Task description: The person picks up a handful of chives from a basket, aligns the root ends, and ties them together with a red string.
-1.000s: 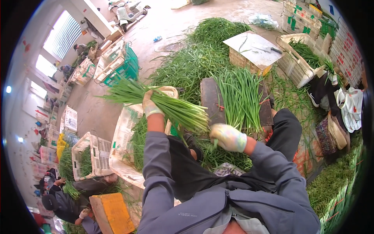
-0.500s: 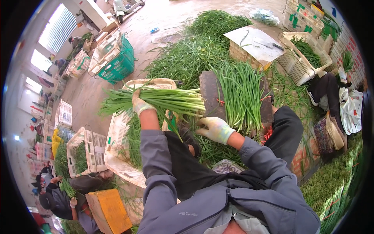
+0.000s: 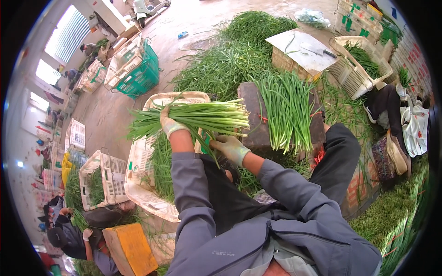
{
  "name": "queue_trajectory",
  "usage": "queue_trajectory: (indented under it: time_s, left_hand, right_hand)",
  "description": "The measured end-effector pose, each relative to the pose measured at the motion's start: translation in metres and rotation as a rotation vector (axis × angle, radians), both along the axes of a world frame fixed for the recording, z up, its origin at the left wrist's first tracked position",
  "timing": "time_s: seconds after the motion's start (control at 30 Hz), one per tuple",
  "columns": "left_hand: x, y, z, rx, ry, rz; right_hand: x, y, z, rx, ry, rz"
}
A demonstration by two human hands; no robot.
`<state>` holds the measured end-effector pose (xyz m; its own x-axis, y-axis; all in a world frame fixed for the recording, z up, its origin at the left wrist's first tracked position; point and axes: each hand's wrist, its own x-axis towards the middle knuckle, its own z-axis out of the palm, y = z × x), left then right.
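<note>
The left hand (image 3: 172, 124) grips a leafy bunch (image 3: 214, 116) over the pale crate (image 3: 136, 171); the right hand's (image 3: 231, 148) hold, just nearer, I can't tell. Rightward, more stalks (image 3: 287, 110) cover a dark board (image 3: 249, 106); a heap (image 3: 230, 64) sprawls far.

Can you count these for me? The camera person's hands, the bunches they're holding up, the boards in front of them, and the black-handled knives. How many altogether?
Hands: 2 (left hand, right hand)
Held bunches: 1 (green bunch)
Boards: 2 (white board, dark board)
Knives: 1 (black-handled knife)
Total: 6
</note>
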<state>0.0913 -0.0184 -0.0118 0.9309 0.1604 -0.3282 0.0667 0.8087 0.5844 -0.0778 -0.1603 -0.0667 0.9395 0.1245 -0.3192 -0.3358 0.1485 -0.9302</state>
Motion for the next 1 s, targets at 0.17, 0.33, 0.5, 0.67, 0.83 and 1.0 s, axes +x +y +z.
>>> queue_trajectory:
  time_s: [0.17,0.33,0.5,0.67,0.83,1.0]
  left_hand:
    - [-0.015,-0.004,0.014,-0.01,-0.013,-0.018]
    - [-0.024,-0.001,0.025,-0.051,-0.08,0.015]
    - [-0.024,-0.01,0.022,-0.05,-0.134,-0.033]
    - [-0.024,-0.021,0.013,-0.086,-0.164,-0.098]
    - [-0.031,-0.028,0.012,-0.034,-0.169,-0.214]
    - [-0.03,-0.013,0.014,0.011,-0.175,-0.126]
  right_hand:
    - [-0.015,-0.021,-0.007,-0.544,-0.233,0.05]
    - [-0.043,-0.066,0.032,-0.759,-0.261,0.296]
    - [-0.078,-0.094,0.105,-0.622,-0.618,0.062]
    - [-0.023,-0.084,0.098,-1.283,-0.738,-0.008]
    - [-0.013,-0.084,0.086,-1.345,-0.832,0.051]
    - [-0.047,-0.117,0.062,-1.078,-0.912,0.114]
